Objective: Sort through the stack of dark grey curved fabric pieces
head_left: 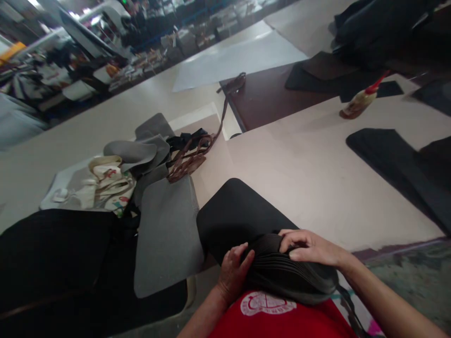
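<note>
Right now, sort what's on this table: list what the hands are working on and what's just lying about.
In hand:
- stack of dark cut pieces, gripped by left hand and right hand
- black sheet beneath the stack

Lying about:
- grey sheet
- brown straps
- printed cloth bag
- glue bottle with red nozzle
- black pieces at right

there is a single view, from a camera worn on the person's head, looking forward and steeply down over a red shirt front at the near edge of the pale beige worktop. it sits close to both hands at the bottom of the frame, and the picture is tilted, so the worktop's edges run diagonally. farther off, at the top left, a dim, cluttered workshop background appears small and blurred.
</note>
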Action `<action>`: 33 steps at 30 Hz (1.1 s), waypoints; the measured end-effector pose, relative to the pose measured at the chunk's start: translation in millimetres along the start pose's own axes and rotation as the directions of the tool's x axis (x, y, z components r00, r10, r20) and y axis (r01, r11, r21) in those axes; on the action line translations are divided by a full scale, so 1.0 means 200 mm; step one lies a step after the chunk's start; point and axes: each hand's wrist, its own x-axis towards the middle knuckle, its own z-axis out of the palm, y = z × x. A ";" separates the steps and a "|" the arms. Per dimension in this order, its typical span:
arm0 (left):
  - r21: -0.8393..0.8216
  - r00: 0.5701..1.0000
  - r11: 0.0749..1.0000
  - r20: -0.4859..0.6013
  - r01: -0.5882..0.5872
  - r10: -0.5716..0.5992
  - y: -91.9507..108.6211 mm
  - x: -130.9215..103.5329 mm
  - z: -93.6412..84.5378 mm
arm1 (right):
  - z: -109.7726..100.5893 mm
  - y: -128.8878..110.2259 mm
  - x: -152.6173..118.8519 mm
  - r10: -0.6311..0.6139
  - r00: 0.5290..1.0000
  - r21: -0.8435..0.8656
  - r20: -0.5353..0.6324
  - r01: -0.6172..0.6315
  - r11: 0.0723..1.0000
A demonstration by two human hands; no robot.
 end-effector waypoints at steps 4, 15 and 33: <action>-0.013 1.000 1.000 -0.020 -0.003 0.003 0.01 0.02 -0.01 | 0.01 0.01 0.01 0.007 1.000 -0.011 -0.024 -0.008 1.000; 0.013 1.000 1.000 -0.006 -0.008 0.008 0.01 0.02 -0.01 | 0.01 0.00 -0.02 -0.041 0.998 -0.040 0.041 0.043 0.998; 0.021 1.000 1.000 -0.011 -0.016 0.016 0.01 0.04 -0.02 | 0.04 -0.01 -0.01 -0.002 0.998 -0.024 -0.070 0.000 1.000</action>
